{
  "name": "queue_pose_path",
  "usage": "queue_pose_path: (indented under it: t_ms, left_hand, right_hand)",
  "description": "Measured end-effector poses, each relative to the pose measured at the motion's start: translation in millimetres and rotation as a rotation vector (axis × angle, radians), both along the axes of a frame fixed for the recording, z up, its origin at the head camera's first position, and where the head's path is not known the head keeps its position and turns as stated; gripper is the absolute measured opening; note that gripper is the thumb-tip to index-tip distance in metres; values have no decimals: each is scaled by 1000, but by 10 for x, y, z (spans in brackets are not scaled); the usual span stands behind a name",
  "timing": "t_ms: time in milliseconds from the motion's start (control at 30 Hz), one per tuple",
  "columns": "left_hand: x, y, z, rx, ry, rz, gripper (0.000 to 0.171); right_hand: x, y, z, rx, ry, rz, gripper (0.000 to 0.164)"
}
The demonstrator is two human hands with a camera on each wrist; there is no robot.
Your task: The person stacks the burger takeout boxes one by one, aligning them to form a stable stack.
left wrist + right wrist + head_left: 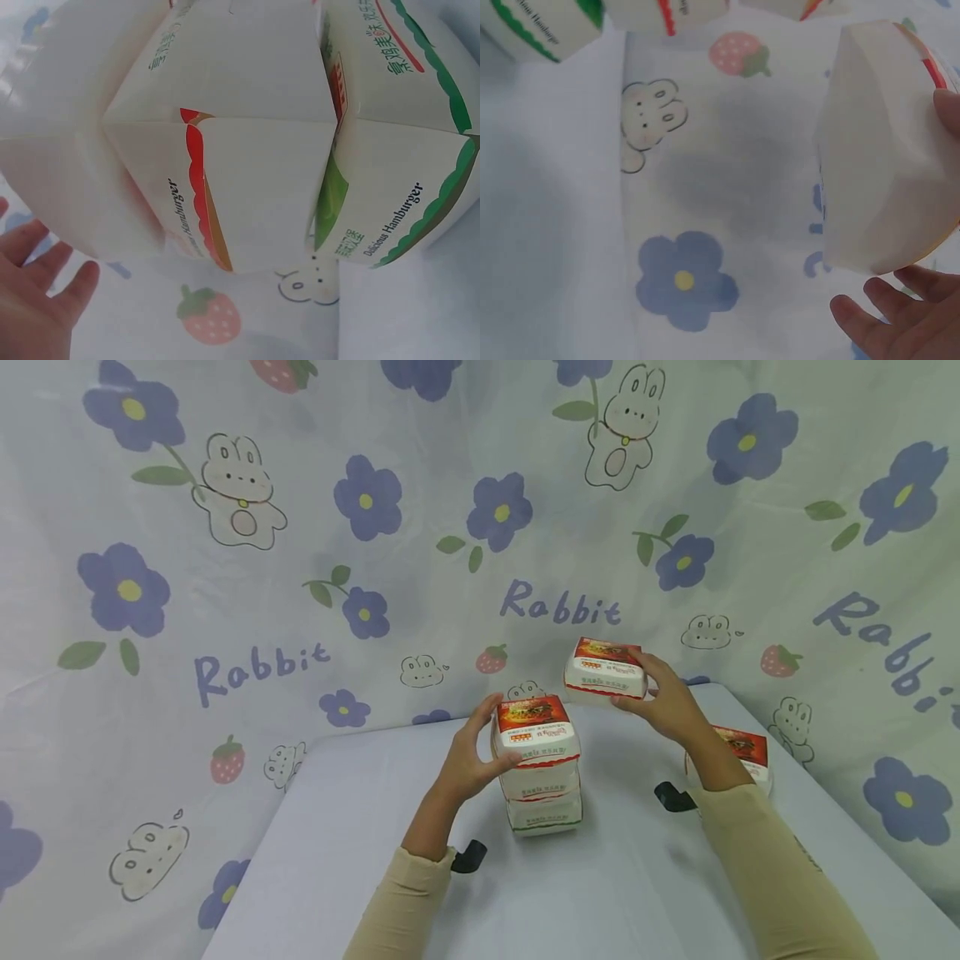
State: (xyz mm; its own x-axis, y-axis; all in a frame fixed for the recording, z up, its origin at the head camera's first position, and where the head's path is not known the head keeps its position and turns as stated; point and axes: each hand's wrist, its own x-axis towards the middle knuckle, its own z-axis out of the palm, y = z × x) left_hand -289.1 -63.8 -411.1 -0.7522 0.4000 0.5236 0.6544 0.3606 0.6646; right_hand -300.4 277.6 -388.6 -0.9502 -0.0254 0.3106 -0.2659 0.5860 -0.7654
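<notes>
Three white hamburger boxes stand in a stack on the table; the top hamburger box [536,739] has a red printed lid, and the bottom hamburger box [405,187] shows a green scalloped edge. My left hand [472,758] holds the top box at its left side, thumb along the front and fingers towards the back. Up and to the right of the stack, my right hand [663,693] grips another red-topped hamburger box [603,670] by its right end, slightly tilted in the air. In the right wrist view this raised box's white underside shows beside the fingers [889,315].
One more hamburger box [742,747] sits on the right of the white table [360,810], partly hidden by my right forearm. A curtain [420,568] printed with flowers and rabbits hangs behind the table. Black wrist mounts [468,857] stick out from both sleeves.
</notes>
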Motion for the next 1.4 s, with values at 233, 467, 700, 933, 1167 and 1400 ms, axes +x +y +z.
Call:
queue_pose_path:
  t_ms: [233,467,700,933,1167,1400]
  left_hand:
    - [6,-4,14,-32,-10,21,84]
    - [-4,3,80,-41,31,13,83]
    - [-12,5,103,-42,41,9,86]
    - [-3,25,137,-43,24,23,86]
    - [-6,38,150,-31,13,37,93]
    - [-17,49,138,-34,20,78,91]
  right_hand:
    - [55,-128,190,-28,21,46,94]
    - [111,-274,345,-26,46,114,93]
    - [141,-424,391,-6,77,185,91]
    - [205,-573,426,2,88,220,92]
    - [267,-652,468,4,118,253,91]
    - [309,-692,471,30,139,295,91]
